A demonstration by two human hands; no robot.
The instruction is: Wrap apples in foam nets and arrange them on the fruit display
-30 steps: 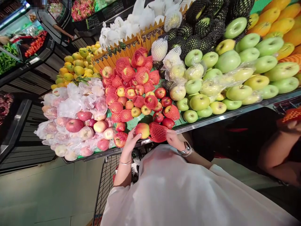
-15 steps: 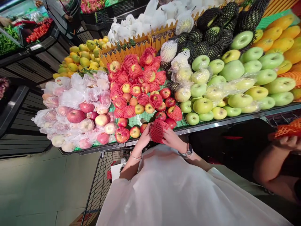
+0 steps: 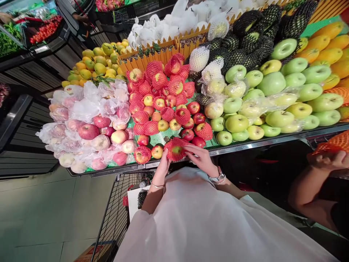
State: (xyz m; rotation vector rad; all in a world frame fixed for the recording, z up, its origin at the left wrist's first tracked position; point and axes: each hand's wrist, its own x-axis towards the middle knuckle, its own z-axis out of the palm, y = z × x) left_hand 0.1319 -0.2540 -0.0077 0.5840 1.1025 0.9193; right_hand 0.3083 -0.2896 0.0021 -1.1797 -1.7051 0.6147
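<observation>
One apple (image 3: 177, 149) is already inside the red net (image 3: 171, 155), end uncovered, at your twelve o'clock. Your curled left hand (image 3: 163, 165) grips its eight-o'clock side; your right hand (image 3: 202, 159), loosely open, touches at three.

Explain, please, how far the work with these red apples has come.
Looks done: many apples wear red nets. In hand: one netted apple, its end showing, between left hand and right hand. Possibly left: bare apples, like the one beside the left hand; whether they need nets is unclear.
</observation>
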